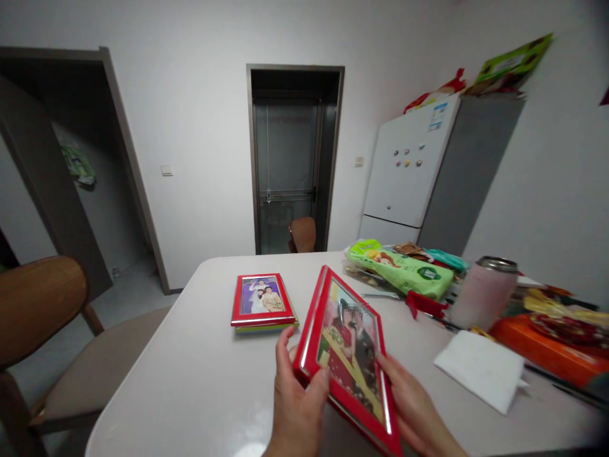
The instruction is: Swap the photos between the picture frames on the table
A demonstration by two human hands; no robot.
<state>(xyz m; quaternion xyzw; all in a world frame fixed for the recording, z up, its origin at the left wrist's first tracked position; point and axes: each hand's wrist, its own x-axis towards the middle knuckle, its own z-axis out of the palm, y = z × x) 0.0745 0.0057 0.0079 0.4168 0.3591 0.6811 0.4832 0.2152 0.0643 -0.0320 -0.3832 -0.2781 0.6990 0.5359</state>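
Both hands held a red photo frame (pixel 349 355) tilted above the near edge of the white table (pixel 190 381). The left hand (pixel 297 400) clasped its lower left corner, and the right hand (pixel 413 406) supported its right edge from beneath. Farther left, a smaller red framed photo (pixel 261 298) lay flat. To the right sat a folded white cloth (pixel 480 368) and a pink tumbler (pixel 483 292).

Both hands, left hand (pixel 297 406) and right hand (pixel 419 409), hold red photo frame (pixel 349 355) tilted above table (pixel 190 381).
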